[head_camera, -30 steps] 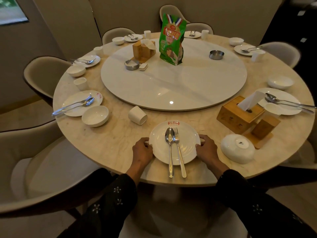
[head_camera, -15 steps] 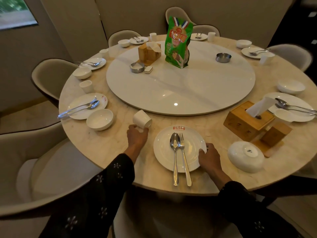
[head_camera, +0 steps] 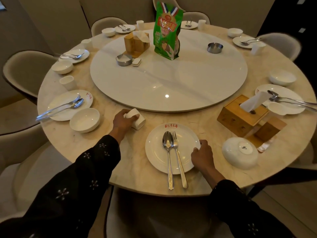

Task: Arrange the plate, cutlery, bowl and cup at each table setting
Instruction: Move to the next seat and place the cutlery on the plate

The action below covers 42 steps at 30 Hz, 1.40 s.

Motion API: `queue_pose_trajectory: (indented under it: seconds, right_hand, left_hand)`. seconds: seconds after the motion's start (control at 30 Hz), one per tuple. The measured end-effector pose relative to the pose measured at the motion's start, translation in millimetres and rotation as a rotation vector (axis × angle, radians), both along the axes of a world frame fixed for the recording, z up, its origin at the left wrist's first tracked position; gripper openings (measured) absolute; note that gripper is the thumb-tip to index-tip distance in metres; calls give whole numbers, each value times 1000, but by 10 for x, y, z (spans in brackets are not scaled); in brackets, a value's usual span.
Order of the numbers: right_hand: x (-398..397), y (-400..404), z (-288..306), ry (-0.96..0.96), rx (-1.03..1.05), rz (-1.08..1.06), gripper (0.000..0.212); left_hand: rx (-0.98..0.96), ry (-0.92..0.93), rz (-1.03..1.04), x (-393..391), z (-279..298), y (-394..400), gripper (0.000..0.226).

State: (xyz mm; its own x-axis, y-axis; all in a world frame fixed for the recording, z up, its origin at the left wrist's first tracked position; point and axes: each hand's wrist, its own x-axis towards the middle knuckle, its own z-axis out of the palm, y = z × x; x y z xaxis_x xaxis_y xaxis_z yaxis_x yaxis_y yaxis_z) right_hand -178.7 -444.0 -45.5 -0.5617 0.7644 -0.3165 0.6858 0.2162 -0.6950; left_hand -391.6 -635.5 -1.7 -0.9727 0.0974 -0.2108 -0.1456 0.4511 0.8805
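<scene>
Left hand wrapped around a tipped-over white cup — just left of the near plate, right hand gripping that plate's right rim, spoon and fork lying on it, upside-down bowl to the right.

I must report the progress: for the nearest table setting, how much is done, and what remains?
Done: the plate lies at the table edge with spoon and fork on it. In hand: the left hand grips the tipped cup; the right hand rests at the plate's rim. Left: the bowl lies upside down to the right.
</scene>
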Motion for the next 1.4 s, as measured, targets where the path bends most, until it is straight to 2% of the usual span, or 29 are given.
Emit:
queue_pose_trajectory:
  seconds: [0.1, 0.37, 0.53, 0.67, 0.8, 0.97, 1.3, 1.4]
  right_hand:
    - [-7, 5, -4, -5, -1, 8, 39]
    - [0, 7, -21, -1, 11, 24, 38]
    - [-9, 5, -24, -9, 18, 18, 39]
    - [-20, 7, -32, -17, 20, 9, 40]
    - [-24, 6, -37, -16, 15, 12, 41]
    - [-21, 16, -31, -8, 16, 11, 40]
    - [-6, 24, -2, -4, -7, 24, 39]
    - [18, 16, 34, 16, -20, 30, 39]
  left_hand:
    - [55, 25, -121, 33, 3, -52, 27]
    - [-104, 133, -391, 118, 9, -214, 33]
    - [-121, 163, -546, 147, 69, -341, 66]
    - [-311, 215, -697, 98, 106, -441, 88]
    - [-468, 271, -790, 76, 138, -452, 88]
    - [-570, 320, -841, 82, 172, -415, 84]
    - [-578, 330, -848, 157, 169, -395, 84]
    - [-571, 303, -854, 173, 163, -398, 92]
